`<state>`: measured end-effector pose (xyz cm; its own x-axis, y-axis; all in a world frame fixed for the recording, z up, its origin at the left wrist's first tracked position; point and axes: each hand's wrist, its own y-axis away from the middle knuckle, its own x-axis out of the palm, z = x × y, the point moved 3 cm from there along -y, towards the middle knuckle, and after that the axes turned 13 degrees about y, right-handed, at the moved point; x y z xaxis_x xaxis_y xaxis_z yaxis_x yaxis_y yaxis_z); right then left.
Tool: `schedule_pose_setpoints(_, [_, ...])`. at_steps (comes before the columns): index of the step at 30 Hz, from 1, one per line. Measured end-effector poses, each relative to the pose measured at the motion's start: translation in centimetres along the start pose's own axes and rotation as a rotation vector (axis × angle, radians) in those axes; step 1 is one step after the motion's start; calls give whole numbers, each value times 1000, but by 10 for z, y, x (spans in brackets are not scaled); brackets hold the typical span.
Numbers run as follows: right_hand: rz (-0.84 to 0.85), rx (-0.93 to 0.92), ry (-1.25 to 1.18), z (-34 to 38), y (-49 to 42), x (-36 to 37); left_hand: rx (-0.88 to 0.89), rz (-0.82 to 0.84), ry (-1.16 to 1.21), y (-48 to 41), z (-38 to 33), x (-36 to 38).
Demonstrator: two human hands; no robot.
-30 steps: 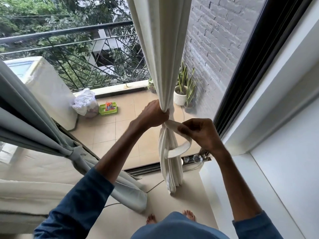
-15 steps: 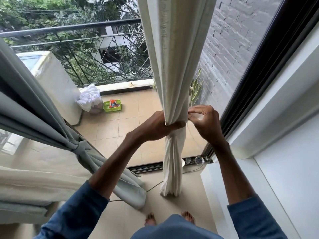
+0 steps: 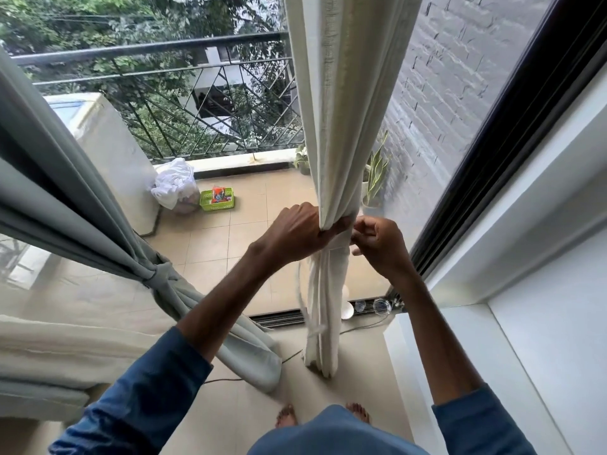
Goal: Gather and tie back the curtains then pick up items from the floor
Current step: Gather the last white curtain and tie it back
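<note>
Fingers of the left hand (image 3: pixel 295 229) clamp the cream curtain (image 3: pixel 341 126), keeping it bunched, while the right hand (image 3: pixel 381 241), at its 3 o'clock, pinches the tie-back (image 3: pixel 340 250) to fasten it; grey curtain (image 3: pixel 82 198), 9 o'clock, tied.

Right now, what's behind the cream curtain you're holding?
Behind the cream curtain, snake plant leaves show at its right edge and a small leafy plant at its left. Their lower parts are covered by the fabric.
</note>
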<state>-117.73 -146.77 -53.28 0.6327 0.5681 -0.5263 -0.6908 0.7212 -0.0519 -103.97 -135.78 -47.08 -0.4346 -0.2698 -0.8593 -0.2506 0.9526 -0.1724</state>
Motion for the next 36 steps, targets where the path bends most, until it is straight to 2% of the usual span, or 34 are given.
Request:
schedule_pose_setpoints(2, [-166,1,31,4,11,-4,2,-25,10,-5,3,2])
schedule_pose_setpoints(4, [-219,16,-52,11,25,-3,-26,-46,28,-9,5,4])
schedule_pose_setpoints(6, [-143,-9,-116,18,37,4,-71,-65,73,-12,6,8])
schedule_pose_setpoints(9, [-6,-28,-55,22,49,23,-130,-71,190,-18,6,13])
schedule_pose_setpoints(15, [-72,9,44,20,50,29,-159,-76,248,-24,10,16])
schedule_pose_setpoints(20, [-19,-33,3,9,43,4,-149,-59,156,-20,15,11])
schedule_pose_setpoints(26, [166,-169,225,-1,32,-28,-150,-36,242,-14,12,6])
schedule_pose_setpoints(29, [52,-176,243,-4,20,-44,-120,18,370,-14,15,8])
schedule_pose_setpoints(33, [-85,-224,346,-1,0,-46,-139,177,673,-11,18,21])
schedule_pose_setpoints(36, [-143,-342,381,5,-8,-34,-115,224,710,-10,17,20])
